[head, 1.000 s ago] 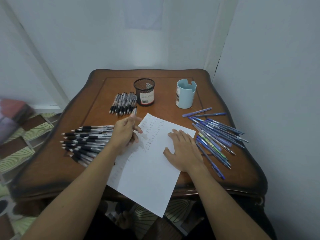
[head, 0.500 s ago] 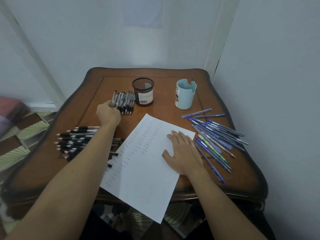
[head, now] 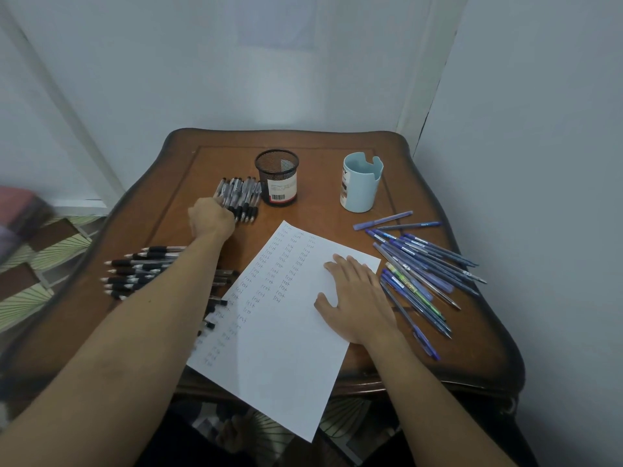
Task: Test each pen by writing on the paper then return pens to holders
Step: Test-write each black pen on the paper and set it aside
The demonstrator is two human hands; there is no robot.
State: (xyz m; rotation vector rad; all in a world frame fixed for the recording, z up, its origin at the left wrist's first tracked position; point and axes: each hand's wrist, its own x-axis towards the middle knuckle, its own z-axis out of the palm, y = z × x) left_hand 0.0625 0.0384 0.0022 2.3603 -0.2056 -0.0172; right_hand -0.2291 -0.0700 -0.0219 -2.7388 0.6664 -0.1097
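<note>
Fingers of our right hand lie straight and spread on the paper, pinning it, we judge, so it cannot slide while its near corner overhangs the counter. Left of the sheet, black pens lie side by side, long axes across, tips pointing left. Right of it, blue pens fan out diagonally. Farther on, our left hand sits against the small row of pens just beside the mesh holder. Its fingers are hidden behind the knuckles, so we cannot tell whether they grasp one. Those pens run near to far, dark grips toward us. The mesh holder and the blue cup stand upright beyond.
</note>
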